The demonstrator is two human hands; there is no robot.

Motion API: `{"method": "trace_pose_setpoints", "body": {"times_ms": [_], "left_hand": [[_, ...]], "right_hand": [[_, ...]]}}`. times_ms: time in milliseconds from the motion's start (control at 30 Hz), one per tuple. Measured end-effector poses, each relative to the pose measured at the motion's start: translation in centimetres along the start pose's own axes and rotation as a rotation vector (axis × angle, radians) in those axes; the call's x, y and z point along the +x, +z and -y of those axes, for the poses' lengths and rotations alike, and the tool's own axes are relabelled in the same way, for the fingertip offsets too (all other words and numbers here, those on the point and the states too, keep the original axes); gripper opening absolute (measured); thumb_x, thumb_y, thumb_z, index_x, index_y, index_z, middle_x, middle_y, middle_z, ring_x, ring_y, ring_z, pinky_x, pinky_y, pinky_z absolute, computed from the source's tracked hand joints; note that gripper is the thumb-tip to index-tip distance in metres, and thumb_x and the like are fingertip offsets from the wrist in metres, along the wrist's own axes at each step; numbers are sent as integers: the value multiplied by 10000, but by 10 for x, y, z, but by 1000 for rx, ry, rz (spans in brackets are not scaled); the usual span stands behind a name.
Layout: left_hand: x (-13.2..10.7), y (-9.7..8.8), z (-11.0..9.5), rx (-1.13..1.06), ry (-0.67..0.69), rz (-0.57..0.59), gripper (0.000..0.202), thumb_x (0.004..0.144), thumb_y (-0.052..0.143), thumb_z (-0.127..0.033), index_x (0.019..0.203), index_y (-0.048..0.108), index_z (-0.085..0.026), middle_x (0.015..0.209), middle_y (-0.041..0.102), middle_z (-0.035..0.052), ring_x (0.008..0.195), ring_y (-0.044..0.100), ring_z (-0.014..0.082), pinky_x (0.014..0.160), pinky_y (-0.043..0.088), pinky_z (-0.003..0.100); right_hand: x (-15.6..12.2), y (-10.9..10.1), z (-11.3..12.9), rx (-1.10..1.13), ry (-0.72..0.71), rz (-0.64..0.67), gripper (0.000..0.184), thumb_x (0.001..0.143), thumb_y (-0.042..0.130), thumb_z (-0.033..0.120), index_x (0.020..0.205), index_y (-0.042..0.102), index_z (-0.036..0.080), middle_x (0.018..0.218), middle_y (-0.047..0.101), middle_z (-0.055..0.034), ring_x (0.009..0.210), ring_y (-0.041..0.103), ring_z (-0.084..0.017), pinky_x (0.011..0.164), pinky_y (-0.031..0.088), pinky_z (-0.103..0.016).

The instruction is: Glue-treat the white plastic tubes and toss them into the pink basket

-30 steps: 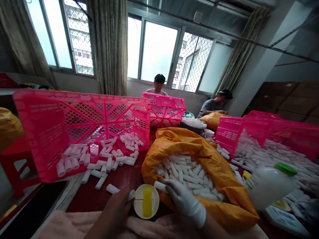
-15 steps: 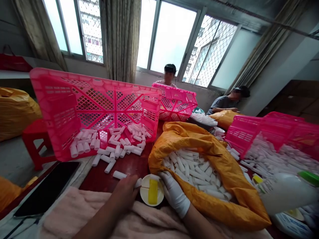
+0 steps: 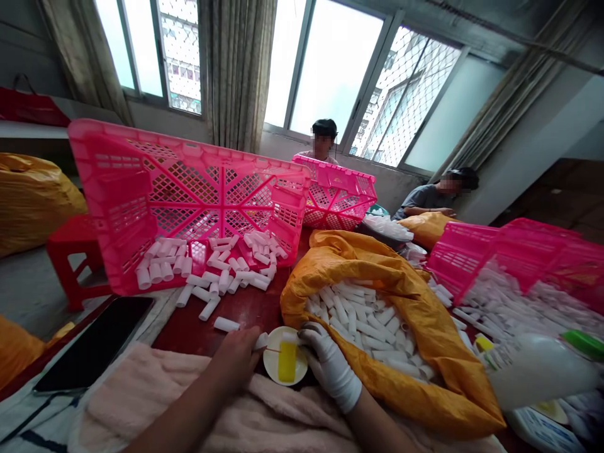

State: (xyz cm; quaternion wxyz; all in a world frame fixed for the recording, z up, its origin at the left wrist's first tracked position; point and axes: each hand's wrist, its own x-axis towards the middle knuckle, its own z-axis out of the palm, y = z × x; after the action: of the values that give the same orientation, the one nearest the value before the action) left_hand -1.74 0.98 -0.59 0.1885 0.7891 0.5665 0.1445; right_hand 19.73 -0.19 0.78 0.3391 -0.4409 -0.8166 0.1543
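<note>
My bare left hand (image 3: 238,357) is closed around a short white tube (image 3: 261,341), whose end shows past the fingertips. A thin brownish stick (image 3: 274,349) sticks out from there over a small round white dish (image 3: 271,371). In the dish lies a yellow block (image 3: 287,363). My right hand (image 3: 328,362), in a white glove with some fingertips bare, pinches another white tube (image 3: 289,338) at the dish's upper rim. One loose white tube (image 3: 226,324) lies on the dark red table just beyond my left hand.
A tipped pink basket (image 3: 221,195) holds several white tubes. At right stands an open orange sack (image 3: 438,340) full of tubes, then a green-capped bottle (image 3: 538,368). A phone (image 3: 94,343) lies left; a pink cloth (image 3: 155,402) covers the near edge. Two people (image 3: 323,141) sit beyond.
The view has shifted slightly. Both hands stay by the dish; the right fingers have bent more over the tube at its rim. The left hand still grips its tube.
</note>
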Motion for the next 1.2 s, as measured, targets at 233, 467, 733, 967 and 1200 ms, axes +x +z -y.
{"method": "trace_pose_setpoints", "body": {"times_ms": [233,467,733,967,1200], "left_hand": [[1,3,1,-2,8,-8,118,799,436,-276,839,514,-196,835,596,21,813,527,163,700,343,256],[-1,-1,-2,13,-1,-16,137,798,443,-282,873,518,-195,870,601,33,846,527,189,723,345,275],[-1,-3,-2,20,44,5,101,797,441,-273,801,506,-195,835,604,25,791,526,173,688,337,269],[-2,-5,-2,9,54,-4,95,795,438,-266,800,502,-196,817,607,20,789,529,172,671,334,265],[-2,-4,-2,22,78,-5,90,781,438,-245,802,511,-197,835,604,24,812,524,180,703,346,280]], "right_hand": [[-4,-5,1,-65,-38,51,234,812,423,100,955,576,202,1004,555,-77,958,506,-187,852,442,-363],[-11,2,0,41,116,7,262,847,365,117,993,554,226,929,570,-49,850,554,-160,769,494,-300],[-12,6,10,110,163,-100,244,834,369,114,965,550,213,928,567,-47,862,545,-169,810,475,-319],[-9,7,5,65,132,-99,230,786,473,128,994,542,196,1017,544,-68,966,512,-199,899,419,-372],[-13,9,0,-26,56,-98,216,797,425,85,919,558,204,941,529,-67,886,515,-180,814,456,-354]]}}
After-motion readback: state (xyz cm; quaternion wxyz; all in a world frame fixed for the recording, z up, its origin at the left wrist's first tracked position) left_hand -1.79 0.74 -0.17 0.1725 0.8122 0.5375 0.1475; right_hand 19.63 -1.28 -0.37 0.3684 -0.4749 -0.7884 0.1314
